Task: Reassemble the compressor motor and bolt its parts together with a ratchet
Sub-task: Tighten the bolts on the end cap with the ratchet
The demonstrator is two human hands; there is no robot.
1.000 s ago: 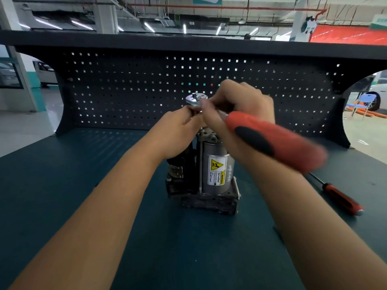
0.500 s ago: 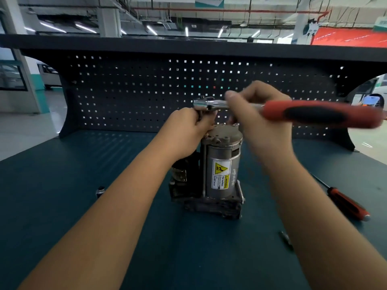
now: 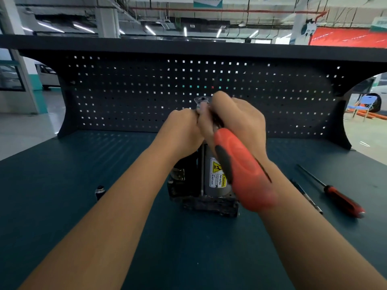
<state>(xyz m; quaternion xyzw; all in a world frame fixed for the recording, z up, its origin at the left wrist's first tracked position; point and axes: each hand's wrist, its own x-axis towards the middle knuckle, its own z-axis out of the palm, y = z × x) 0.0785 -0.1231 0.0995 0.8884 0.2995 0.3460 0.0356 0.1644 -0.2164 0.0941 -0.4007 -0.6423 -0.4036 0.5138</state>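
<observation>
Dark pegboard [image 3: 125, 97] across the back, teal bench [image 3: 62, 185] in front, and the compressor motor [image 3: 211, 164] stands upright on its grimy base dead centre of the frame. Nothing visible clamps it down.

The right hand [image 3: 238, 116] is wrapped around the ratchet [image 3: 236, 164] up near its head, so the fat red handle sticks out toward the camera, blurry. The left hand [image 3: 182, 130] is curled tight right against the ratchet head at the top of the motor. Can't tell if it's pinching a socket, a bolt or nothing, that bit's hidden.

What I'd worry about:
- sideways pull up top could tip or skate the motor, since it's tall and loose
- choking up on the ratchet gives weak leverage, so the drive could cam off the fastener
- left fingers sit exactly where a slip would land
- a bolt started crooked would cross-thread

The screwdriver [image 3: 339, 197] and a thin rod [image 3: 307, 197] lie at lower right, a small dark cylinder [image 3: 100, 190] at left, all well apart from the motor.
</observation>
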